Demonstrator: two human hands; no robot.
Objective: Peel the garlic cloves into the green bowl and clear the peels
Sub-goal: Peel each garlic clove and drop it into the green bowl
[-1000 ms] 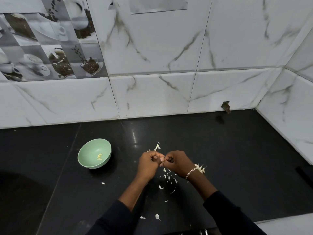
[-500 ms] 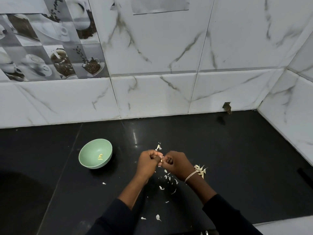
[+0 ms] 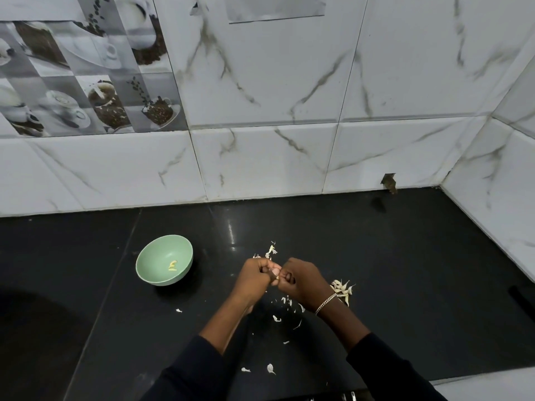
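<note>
Green bowl (image 3: 150, 253) upright, at 9 o'clock from held garlic clove (image 3: 275, 274); pale peeled pieces (image 3: 172, 265) inside. Clove pinched between left hand (image 3: 256, 277) and right hand (image 3: 301, 280). Unpeeled cloves (image 3: 343, 290) heaped at 4 o'clock. White peels (image 3: 276, 318) scattered at 6 and 12 o'clock.

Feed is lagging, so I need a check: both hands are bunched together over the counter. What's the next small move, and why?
Probably pull the skin off the clove: left hand and right hand both pinch it, apart from the green bowl, so it looks mid-peel; how much skin remains is hidden.
</note>
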